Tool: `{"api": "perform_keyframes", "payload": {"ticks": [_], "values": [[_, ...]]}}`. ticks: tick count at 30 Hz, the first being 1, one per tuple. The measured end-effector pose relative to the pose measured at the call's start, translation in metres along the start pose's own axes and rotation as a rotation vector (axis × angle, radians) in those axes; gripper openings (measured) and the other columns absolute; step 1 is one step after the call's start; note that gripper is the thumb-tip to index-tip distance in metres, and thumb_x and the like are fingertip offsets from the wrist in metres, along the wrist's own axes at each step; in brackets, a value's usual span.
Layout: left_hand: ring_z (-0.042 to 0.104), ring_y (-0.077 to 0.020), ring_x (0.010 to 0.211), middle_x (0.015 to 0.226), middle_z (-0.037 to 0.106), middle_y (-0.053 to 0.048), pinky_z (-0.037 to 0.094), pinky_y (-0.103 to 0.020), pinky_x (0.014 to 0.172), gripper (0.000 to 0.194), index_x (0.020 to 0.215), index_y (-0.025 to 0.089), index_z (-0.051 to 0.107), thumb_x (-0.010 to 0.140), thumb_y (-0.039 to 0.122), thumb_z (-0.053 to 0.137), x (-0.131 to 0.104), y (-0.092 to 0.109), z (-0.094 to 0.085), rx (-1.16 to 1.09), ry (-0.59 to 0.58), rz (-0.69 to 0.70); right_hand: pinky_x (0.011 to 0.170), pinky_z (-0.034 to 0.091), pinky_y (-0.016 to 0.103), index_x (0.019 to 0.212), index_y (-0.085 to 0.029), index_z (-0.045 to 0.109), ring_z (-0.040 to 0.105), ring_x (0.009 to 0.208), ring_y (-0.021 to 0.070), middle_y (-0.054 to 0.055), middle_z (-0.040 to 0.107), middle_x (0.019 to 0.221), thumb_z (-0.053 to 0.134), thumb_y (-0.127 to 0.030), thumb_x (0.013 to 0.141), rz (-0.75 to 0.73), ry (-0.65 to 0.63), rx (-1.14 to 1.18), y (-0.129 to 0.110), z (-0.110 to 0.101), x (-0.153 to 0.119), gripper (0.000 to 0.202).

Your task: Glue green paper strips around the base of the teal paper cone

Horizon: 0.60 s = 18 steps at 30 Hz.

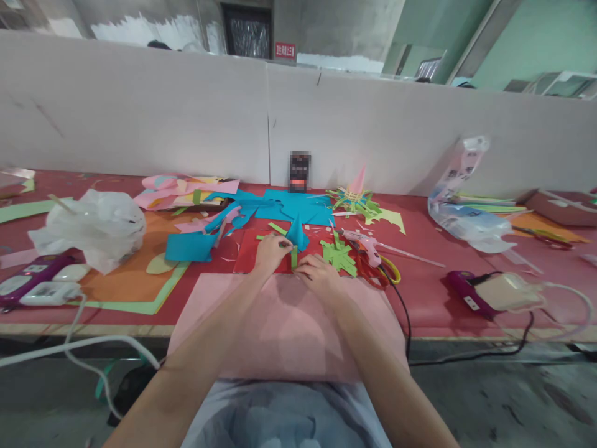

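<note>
A blue paper cone (297, 235) stands upright on a red board (247, 250) in front of me. Just left of the cone, my left hand (271, 251) has its fingers pinched together near the cone's base; whatever they hold is too small to name. My right hand (319, 274) is to the right and a little nearer to me, its bent fingertips at the lower end of a short green paper strip (294, 256). More green strips (339, 256) lie in a pile to the right. Pink paper (284, 323) lies under my forearms.
A pink glue gun (366, 246) and red-handled scissors (373, 274) lie at the right. Behind are blue sheets (303, 208) and a pink cone with green strips (357, 190). Plastic bags (96, 224) and power strips (473, 292) flank the work area.
</note>
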<state>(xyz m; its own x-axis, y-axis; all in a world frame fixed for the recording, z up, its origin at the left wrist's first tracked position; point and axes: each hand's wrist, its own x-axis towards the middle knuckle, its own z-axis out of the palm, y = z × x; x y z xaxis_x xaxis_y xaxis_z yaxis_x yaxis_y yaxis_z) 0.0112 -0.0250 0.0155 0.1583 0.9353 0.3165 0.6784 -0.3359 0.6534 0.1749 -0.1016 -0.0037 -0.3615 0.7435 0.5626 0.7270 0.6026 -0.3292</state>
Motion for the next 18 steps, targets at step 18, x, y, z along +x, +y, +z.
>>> {"api": "perform_keyframes", "payload": {"ticks": [18], "values": [[0.057,-0.0173,0.070,0.075,0.065,-0.004,0.039,-0.027,0.063,0.012,0.072,0.023,0.069,0.074,0.033,0.064,-0.004,-0.009,0.019,0.076,0.055,-0.051,0.071,0.045,0.027,0.082,-0.025,0.071,0.057,0.085,0.0158,0.004,0.065,0.085,0.054,-0.027,0.088,0.070,-0.036,0.041,-0.003,-0.003,0.002,0.018]]}}
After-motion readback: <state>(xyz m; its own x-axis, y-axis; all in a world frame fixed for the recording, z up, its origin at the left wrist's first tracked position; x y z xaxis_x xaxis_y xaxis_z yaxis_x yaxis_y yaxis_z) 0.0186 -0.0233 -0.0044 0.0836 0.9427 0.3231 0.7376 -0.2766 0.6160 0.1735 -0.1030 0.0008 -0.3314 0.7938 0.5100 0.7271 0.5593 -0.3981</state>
